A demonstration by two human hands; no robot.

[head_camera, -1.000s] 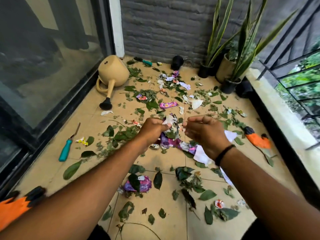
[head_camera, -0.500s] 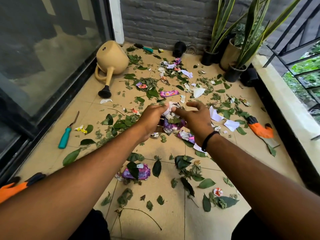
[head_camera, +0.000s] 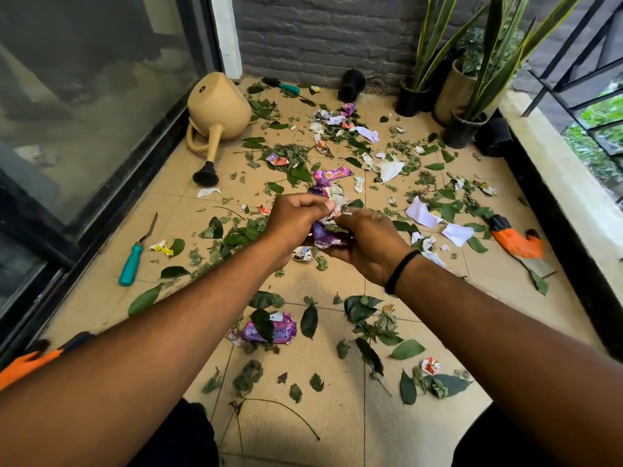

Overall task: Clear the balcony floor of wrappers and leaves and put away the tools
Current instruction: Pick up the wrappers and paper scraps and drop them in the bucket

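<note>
Between my palms, left hand (head_camera: pixel 296 219) and right hand (head_camera: pixel 367 242) both clutch the wrapper wad (head_camera: pixel 328 227), pink wrapper (head_camera: pixel 333 173) lying just beyond, crosswise.

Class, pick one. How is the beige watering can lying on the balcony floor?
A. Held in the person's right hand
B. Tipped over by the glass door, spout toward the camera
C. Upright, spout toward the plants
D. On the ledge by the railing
B: the watering can lies tipped beside the glass door, its black spout tip nearest the camera.
</note>
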